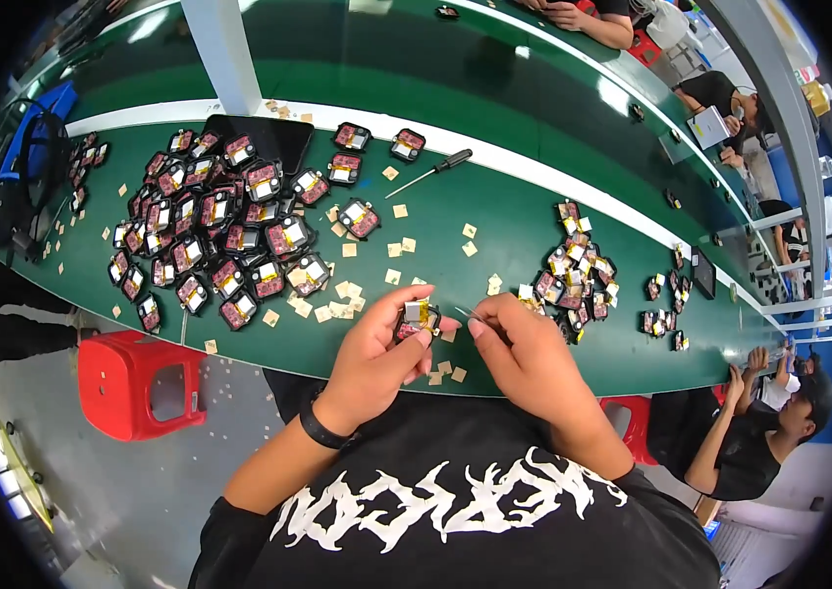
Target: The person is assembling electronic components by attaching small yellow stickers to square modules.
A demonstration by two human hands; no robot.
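Observation:
My left hand (pixel 376 353) holds a small black electronic housing (pixel 418 318) with a silvery battery and a yellow strip showing, gripped between thumb and fingers above the green bench's near edge. Just right of it, my right hand (pixel 524 353) pinches a thin metal tool (pixel 466 313); only its slim tip shows, and it points toward the housing without clearly touching it. Small beige square pieces (pixel 341 304) lie scattered on the bench around both hands. Beyond my right hand is a loose group of similar housings (pixel 573 265) with red boards.
A big heap of housings (pixel 210 216) covers the left of the bench (pixel 494 206). A screwdriver (pixel 432 172) and a black flat tray (pixel 273 142) lie at the back. A grey post (pixel 222 59) rises behind. Red stools (pixel 131 383) stand below. A co-worker (pixel 769 432) sits at right.

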